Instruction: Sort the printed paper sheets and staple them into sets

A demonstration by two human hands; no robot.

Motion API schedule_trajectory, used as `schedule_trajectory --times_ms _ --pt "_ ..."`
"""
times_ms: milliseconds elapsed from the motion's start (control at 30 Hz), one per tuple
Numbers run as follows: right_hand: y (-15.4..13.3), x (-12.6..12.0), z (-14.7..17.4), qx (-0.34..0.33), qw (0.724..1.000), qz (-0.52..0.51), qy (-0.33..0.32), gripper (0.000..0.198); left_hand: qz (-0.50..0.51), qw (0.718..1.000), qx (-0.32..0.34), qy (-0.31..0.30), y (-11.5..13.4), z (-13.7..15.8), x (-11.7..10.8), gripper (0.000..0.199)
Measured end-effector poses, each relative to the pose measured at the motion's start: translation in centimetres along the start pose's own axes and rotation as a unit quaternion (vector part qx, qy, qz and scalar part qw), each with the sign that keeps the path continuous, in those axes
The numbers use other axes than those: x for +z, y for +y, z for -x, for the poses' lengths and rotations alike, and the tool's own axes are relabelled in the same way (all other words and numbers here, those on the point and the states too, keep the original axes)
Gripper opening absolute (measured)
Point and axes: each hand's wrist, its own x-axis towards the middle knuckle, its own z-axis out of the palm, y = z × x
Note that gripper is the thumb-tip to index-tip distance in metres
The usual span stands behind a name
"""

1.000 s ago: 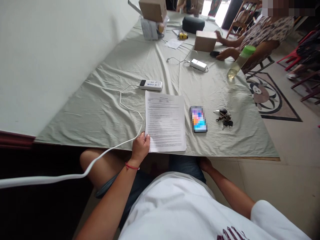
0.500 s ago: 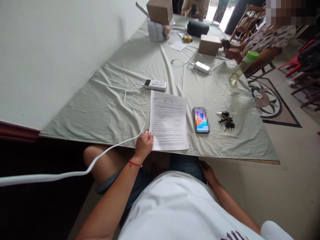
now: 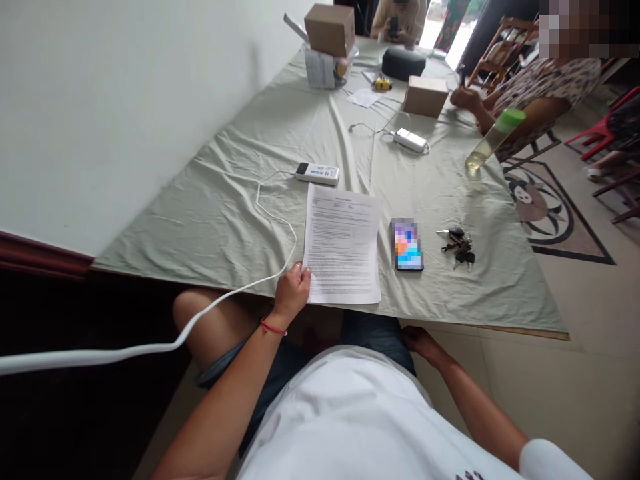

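Zero slip, hold's intact — your left hand (image 3: 293, 291) still pinches the printed pages (image 3: 343, 243) beside its thumb (image 3: 305, 275); right hand's (image 3: 423, 343) fingers — can't tell.

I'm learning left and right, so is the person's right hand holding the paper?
No, the left hand holds the paper by its left edge, while the right hand is down by the right leg.

narrow gap between papers (image 3: 343, 250) and phone (image 3: 407, 245), cable (image 3: 185, 330) crossing left

dim indoor lt, overexp. bkgd doorway (image 3: 434, 21)
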Motion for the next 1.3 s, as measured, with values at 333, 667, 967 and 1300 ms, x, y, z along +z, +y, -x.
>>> schedule_trajectory --times_ms 333,667,967,1300 --pt "-0.7 2.1 -2.8 0.047 0.982 0.175 0.052 0.039 -0.016 1.0 0.006 0.004 0.0 0.0 0.0 0.017" --pt "-0.7 1.9 -0.8 -0.047 0.991 0.102 0.069 0.025 0.003 1.0 0.002 -0.007 -0.1 -0.3 0.1 0.015" --pt "-1.4 0.0 2.0 -0.137 0.983 0.123 -0.029 0.027 0.008 1.0 -0.009 0.0 0.2 -0.3 -0.1 0.014" --pt "-10.5 -2.3 6.2 -0.288 0.943 0.166 0.033 0.034 0.011 1.0 0.004 0.001 -0.5 -0.4 0.3 0.016"
